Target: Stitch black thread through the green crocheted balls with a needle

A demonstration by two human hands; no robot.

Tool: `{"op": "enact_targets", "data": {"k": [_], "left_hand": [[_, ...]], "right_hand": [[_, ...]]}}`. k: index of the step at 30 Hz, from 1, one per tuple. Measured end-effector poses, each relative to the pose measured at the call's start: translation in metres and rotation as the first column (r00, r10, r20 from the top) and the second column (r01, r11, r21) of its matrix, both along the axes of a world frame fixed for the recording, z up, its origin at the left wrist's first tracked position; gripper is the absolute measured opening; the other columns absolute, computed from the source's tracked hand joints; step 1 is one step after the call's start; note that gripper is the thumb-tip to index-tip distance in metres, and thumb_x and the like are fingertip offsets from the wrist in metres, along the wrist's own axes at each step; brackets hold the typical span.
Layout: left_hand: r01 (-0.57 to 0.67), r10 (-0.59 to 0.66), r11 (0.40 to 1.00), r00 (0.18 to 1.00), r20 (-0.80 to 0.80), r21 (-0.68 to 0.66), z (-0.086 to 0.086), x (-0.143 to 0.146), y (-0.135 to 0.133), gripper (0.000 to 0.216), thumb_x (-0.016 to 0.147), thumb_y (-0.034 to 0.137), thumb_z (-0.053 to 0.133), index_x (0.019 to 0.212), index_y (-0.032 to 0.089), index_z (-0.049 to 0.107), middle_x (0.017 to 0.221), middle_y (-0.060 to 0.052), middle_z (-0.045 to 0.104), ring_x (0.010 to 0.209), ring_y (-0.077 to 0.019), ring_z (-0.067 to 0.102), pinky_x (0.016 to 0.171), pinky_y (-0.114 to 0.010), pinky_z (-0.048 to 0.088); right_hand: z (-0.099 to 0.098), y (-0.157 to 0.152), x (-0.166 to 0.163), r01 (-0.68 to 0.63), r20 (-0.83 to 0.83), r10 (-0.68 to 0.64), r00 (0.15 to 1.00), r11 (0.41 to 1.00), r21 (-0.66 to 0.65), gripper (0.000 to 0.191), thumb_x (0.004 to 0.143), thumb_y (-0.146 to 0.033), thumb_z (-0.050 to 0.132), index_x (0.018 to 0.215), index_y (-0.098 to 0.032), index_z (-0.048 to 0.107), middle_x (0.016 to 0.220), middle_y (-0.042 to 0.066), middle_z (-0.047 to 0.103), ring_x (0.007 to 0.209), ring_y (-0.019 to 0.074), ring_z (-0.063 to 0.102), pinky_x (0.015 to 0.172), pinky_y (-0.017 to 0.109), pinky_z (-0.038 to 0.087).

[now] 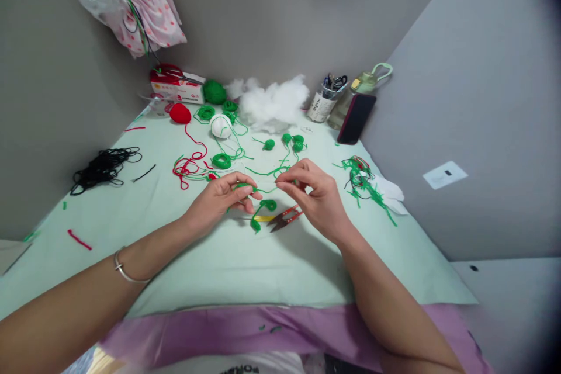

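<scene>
Between thumb and fingers, my left hand [232, 191] pinches a small green yarn piece [246, 187]. A thin green strand runs from it to my right hand [309, 191], whose thumb and forefinger are closed on the strand's other part. Whether a needle is in that pinch is too small to tell. Just below the hands lie a green crocheted piece [265, 205] with a curled end, a yellow-handled tool [263, 218] and red thread snips [286, 218]. The snips lie partly under my right hand.
Behind are white stuffing [276, 102], a green yarn ball [214, 92], a red yarn ball [180, 113] and small green balls [298, 141]. Black cord [103, 168] lies left. Yarn scraps [366, 181], a phone [357, 119], a pen cup [323, 104] and a bottle [342, 108] stand or lie right.
</scene>
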State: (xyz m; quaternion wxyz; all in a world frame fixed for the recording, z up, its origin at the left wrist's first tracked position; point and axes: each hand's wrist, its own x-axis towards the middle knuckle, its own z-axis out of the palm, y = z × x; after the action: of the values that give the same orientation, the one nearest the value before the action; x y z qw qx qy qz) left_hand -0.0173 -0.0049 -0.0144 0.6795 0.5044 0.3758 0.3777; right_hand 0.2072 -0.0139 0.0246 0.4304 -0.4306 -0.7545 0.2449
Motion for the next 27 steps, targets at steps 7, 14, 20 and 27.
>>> {"op": "enact_targets", "data": {"k": [7, 14, 20, 27], "left_hand": [[-0.043, 0.043, 0.998, 0.999, -0.007, 0.049, -0.0017, -0.0006, 0.0000, 0.026, 0.086, 0.036, 0.075, 0.096, 0.019, 0.058, 0.087, -0.003, 0.076, 0.078, -0.0167, 0.072, 0.082, -0.032, 0.055], [-0.058, 0.062, 0.995, 0.997, -0.043, 0.082, -0.0017, -0.0006, 0.0001, 0.022, 0.085, 0.034, 0.076, 0.095, 0.018, 0.065, 0.083, -0.001, 0.073, 0.080, -0.0166, 0.072, 0.080, -0.029, 0.052], [-0.093, 0.101, 0.992, 0.991, -0.087, 0.082, -0.0016, -0.0001, 0.0001, 0.024, 0.081, 0.035, 0.078, 0.093, 0.017, 0.068, 0.076, -0.002, 0.073, 0.077, -0.0190, 0.071, 0.076, -0.029, 0.051], [-0.107, 0.112, 0.993, 0.988, -0.104, 0.054, 0.0000, 0.0006, -0.0003, 0.027, 0.074, 0.037, 0.083, 0.086, 0.016, 0.071, 0.072, -0.004, 0.075, 0.071, -0.0205, 0.071, 0.071, -0.031, 0.052]], "right_hand": [[-0.0069, -0.0012, -0.0030, -0.060, 0.239, 0.043, 0.970, 0.996, 0.066, 0.012, 0.095, -0.017, 0.062, 0.090, -0.020, 0.073, 0.075, 0.001, 0.053, 0.069, 0.0129, 0.051, 0.062, 0.027, 0.039], [-0.0064, -0.0031, -0.0043, -0.081, 0.292, 0.063, 0.954, 0.996, 0.048, 0.012, 0.095, -0.015, 0.062, 0.090, -0.019, 0.072, 0.078, 0.002, 0.055, 0.069, 0.0128, 0.051, 0.064, 0.026, 0.038], [-0.0030, -0.0047, -0.0042, -0.105, 0.323, 0.094, 0.942, 0.994, 0.017, 0.013, 0.095, -0.014, 0.060, 0.088, -0.018, 0.071, 0.079, 0.002, 0.055, 0.068, 0.0123, 0.049, 0.063, 0.026, 0.037], [-0.0083, -0.0048, -0.0110, -0.104, 0.261, 0.117, 0.958, 0.993, -0.060, 0.013, 0.095, -0.015, 0.060, 0.087, -0.019, 0.070, 0.075, 0.000, 0.052, 0.067, 0.0127, 0.049, 0.062, 0.026, 0.036]]}}
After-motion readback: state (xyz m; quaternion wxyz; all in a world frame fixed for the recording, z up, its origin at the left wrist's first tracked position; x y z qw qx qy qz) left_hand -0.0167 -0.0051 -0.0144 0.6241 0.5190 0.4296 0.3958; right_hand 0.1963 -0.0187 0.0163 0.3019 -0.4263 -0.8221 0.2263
